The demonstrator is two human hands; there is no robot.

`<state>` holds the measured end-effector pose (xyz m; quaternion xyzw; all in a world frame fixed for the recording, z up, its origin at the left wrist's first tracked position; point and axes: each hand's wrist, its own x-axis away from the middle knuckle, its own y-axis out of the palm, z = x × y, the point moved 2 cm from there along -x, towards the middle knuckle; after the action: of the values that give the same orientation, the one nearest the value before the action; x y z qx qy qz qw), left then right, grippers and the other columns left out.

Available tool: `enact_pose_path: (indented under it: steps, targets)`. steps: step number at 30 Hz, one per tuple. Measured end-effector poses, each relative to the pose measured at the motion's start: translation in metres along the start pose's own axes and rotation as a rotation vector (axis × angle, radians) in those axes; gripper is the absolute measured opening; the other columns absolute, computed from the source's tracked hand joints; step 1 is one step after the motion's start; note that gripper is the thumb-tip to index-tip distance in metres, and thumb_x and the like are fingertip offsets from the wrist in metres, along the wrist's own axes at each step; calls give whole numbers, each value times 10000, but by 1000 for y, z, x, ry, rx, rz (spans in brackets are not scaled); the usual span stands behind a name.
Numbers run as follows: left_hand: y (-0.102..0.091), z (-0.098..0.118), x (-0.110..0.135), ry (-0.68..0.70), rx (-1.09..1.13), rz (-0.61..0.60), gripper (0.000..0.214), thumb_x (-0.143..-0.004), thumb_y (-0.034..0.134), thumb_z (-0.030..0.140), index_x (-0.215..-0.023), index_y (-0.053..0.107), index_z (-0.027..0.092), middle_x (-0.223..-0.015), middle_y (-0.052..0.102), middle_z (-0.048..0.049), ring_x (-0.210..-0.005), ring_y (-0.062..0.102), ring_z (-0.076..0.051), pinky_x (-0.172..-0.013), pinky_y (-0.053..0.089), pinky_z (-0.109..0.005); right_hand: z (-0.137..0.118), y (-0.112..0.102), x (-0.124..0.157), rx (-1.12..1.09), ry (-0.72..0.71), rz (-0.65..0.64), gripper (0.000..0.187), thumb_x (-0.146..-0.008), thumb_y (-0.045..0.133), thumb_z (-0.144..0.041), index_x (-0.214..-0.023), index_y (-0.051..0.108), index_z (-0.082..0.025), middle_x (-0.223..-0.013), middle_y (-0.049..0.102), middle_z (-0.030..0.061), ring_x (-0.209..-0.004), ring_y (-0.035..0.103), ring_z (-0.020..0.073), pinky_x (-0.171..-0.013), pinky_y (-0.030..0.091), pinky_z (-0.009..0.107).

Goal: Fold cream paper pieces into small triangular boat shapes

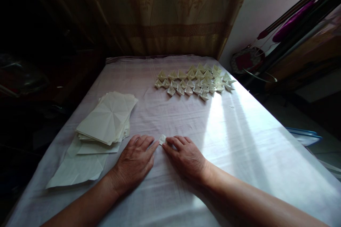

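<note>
A small square of folded paper [162,139] lies on the cloth in front of me, with crease lines on its top. My left hand [137,158] rests palm down to its left; its fingers are bent and a fingertip presses the paper's left edge. From the other side, my right hand [188,156] pinches the right edge, fingers curled together and thumb low. Part of the paper is hidden under the fingertips. Beyond my left hand lies a stack of creased white paper sheets [106,117], a longer loose sheet [80,163] sticking out beneath it.
Several small folded paper boats [198,79] stand in rows at the table's far right. A pale cloth [229,184] covers the table, with sunlight across its right side. A patterned curtain [170,14] hangs behind. A bag [246,60] is beyond the right edge.
</note>
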<state>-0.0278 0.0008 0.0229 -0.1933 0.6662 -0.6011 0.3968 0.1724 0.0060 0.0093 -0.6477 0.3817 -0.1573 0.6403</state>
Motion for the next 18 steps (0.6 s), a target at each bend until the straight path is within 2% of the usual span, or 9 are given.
enact_pose_path:
  steps: [6, 10, 13, 18]
  targets:
    - [-3, 0, -12, 45, 2, 17, 283, -900, 539, 217, -1143, 684, 204, -1129, 675, -73, -1100, 557, -250, -1043, 359, -434, 4, 3, 3, -19, -3, 31, 290, -948, 574, -219, -1232, 626, -202, -1170, 669, 99, -961, 578, 228, -805, 435, 364]
    - [0, 5, -10, 82, 39, 76, 327, -925, 511, 214, -1219, 650, 181, -1178, 688, -68, -1129, 550, -247, -1053, 348, -436, 4, 4, 5, -52, 22, 69, 323, -965, 548, -224, -1281, 610, -222, -1219, 670, 91, -991, 588, 223, -830, 438, 363]
    - [6, 10, -6, 92, 68, 65, 376, -921, 516, 212, -1284, 617, 191, -1233, 686, -50, -1154, 544, -245, -1059, 342, -427, 4, 3, 6, -87, 27, 59, 366, -963, 545, -225, -1327, 580, -219, -1247, 667, 90, -1007, 594, 235, -835, 451, 376]
    - [13, 11, -1, 49, 89, 75, 409, -922, 499, 195, -1318, 601, 212, -1260, 683, -40, -1173, 548, -234, -1056, 349, -414, 8, -2, 5, -225, 70, 66, 282, -968, 518, -198, -1226, 632, -195, -1240, 679, 81, -1058, 601, 233, -898, 453, 377]
